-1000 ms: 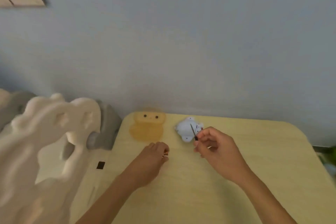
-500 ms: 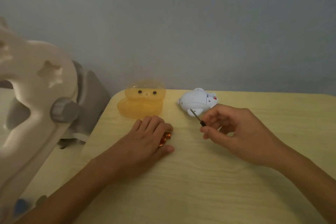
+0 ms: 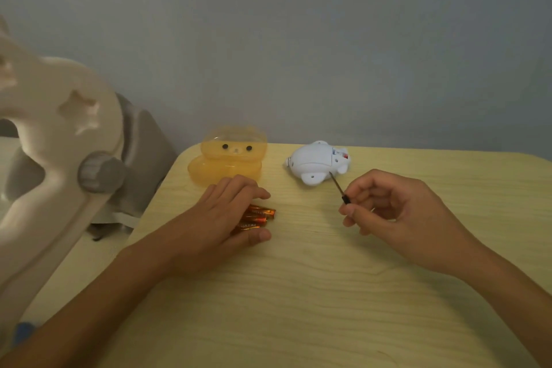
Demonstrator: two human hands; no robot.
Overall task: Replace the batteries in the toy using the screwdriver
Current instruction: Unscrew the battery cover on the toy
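The pale wood-grain worktop [image 3: 313,308] has a smooth laminate face and rounded far corners. On it the left hand [image 3: 221,218] lies palm down, its fingers [image 3: 239,188] loosely curled over a cluster of glossy orange batteries [image 3: 257,216] without clearly gripping them. The right hand [image 3: 397,215] pinches a thin dark screwdriver [image 3: 338,188] between thumb and fingertips, its metal tip just at the toy [image 3: 316,162]. This white, rounded plastic toy lies near the far edge. Left of it sits a translucent orange case [image 3: 228,161] with a bear face. Beyond stands a plain grey wall [image 3: 298,39]; a cream moulded plastic seat [image 3: 53,158] is at the left.
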